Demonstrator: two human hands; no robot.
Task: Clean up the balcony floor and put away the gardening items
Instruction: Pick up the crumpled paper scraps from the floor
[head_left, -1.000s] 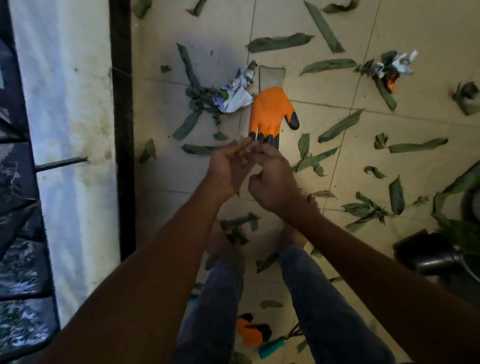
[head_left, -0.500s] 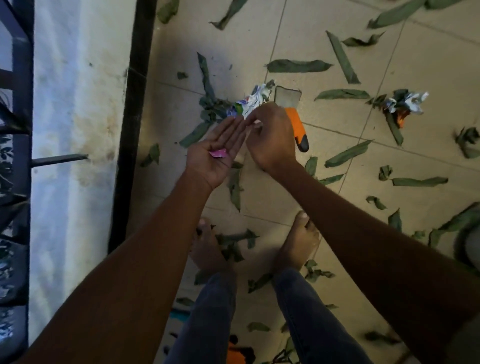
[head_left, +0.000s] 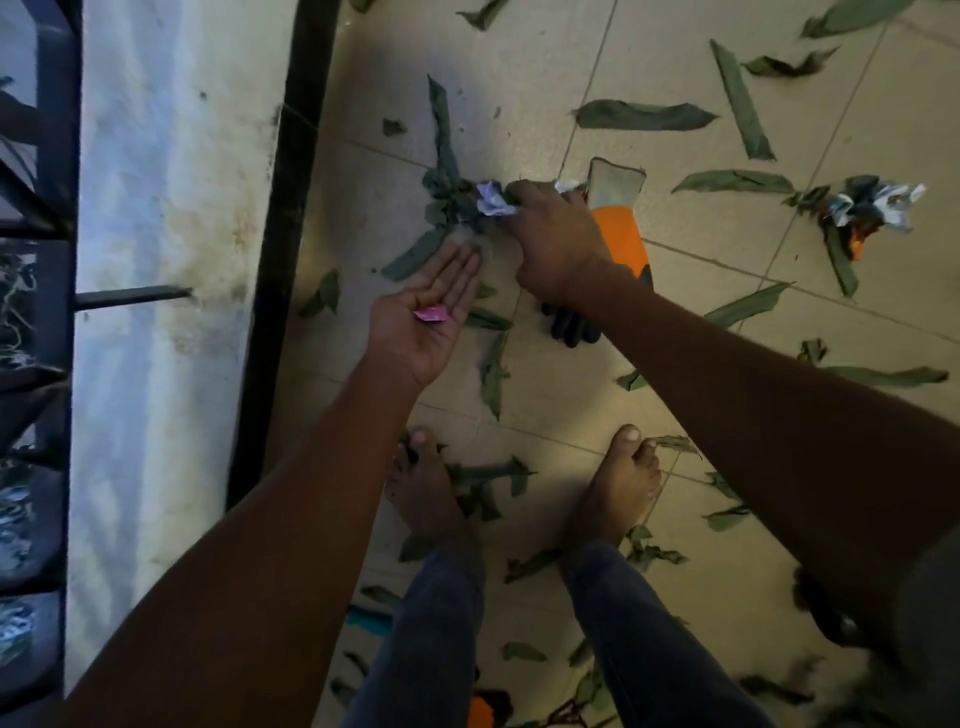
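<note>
your bare feet (head_left: 618, 488) stand nearest on the tiled floor (head_left: 691, 322), with torn green leaves (head_left: 644, 115) scattered around them and beyond.

your left hand (head_left: 421, 322) is held palm up, fingers straight and together, gripping nothing. a small pink scrap (head_left: 430, 314) rests loose on the palm.

your right hand (head_left: 550, 239) is just beyond and to the right of the left hand, knuckles up, fingers curled down onto a crumpled paper wad (head_left: 492, 200). the wad shows at the fingertips, on the left side of the grip; how much of it is enclosed cannot be told. a clump of leaves (head_left: 441, 187) lies touching the wad, further left of the grip.

the orange glove (head_left: 621, 234) lies flat on the floor directly under and to the right of the right hand and wrist; its grey cuff points away from you, its dark fingertips toward you.

a second paper wad (head_left: 878, 205) lies well apart, far right of the grip. the dark border strip (head_left: 291, 249) and pale wall (head_left: 166, 260) run left of the left hand.
</note>
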